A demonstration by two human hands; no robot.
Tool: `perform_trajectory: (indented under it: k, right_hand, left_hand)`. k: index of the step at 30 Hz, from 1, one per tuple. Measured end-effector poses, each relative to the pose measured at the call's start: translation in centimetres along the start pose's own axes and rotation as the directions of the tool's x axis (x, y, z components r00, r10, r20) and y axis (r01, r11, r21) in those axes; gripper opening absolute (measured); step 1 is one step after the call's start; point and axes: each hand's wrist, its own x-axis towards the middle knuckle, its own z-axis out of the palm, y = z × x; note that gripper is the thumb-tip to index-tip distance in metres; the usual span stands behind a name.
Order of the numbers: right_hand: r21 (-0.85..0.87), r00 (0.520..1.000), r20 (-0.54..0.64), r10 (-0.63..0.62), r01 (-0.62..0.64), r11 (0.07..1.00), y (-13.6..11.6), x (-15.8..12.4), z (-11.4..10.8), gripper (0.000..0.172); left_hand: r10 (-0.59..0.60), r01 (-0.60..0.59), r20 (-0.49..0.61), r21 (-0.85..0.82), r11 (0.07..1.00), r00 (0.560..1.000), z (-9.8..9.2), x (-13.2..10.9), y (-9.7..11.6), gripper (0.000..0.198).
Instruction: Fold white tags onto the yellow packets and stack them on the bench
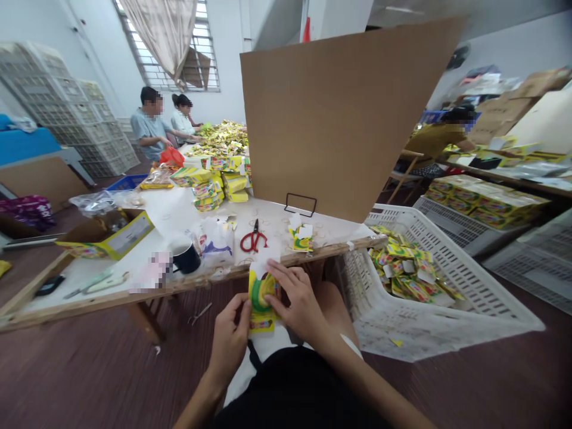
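Over my lap, a small yellow and green printed carton [258,295] is held between both hands, its white flap pointing up toward the table. My left hand [231,326] pinches the carton's left edge between thumb and fingers. On the other side, my right hand [295,296] grips it, thumb on the front and fingers near the flap. Just beyond, red-handled scissors [254,240] lie on the white tabletop [179,208]. Another small yellow carton [302,237] with raised white flaps stands near the table edge.
To my right, a white plastic crate [402,325] holds many yellow cartons [404,262]. A large cardboard sheet [339,125] stands upright across the table. A dark mug [186,258] and a plastic bag [217,241] sit left of the scissors. Several people work farther back.
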Motion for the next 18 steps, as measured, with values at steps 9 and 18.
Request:
perform_trajectory:
  k: [9,18]
  right_hand:
    - [0.284,0.982,0.04,0.185,-0.189,0.94,0.6,-0.2,-0.4,0.036]
    - [0.403,0.969,0.083,0.231,-0.245,0.882,-1.0,0.1,-1.1,0.013]
  left_hand:
    - [-0.021,0.025,0.056,-0.059,0.998,0.998,-0.1,-0.3,0.4,0.028]
    - [-0.273,0.505,0.452,-0.546,0.668,0.849,1.0,-0.7,0.0,0.051]
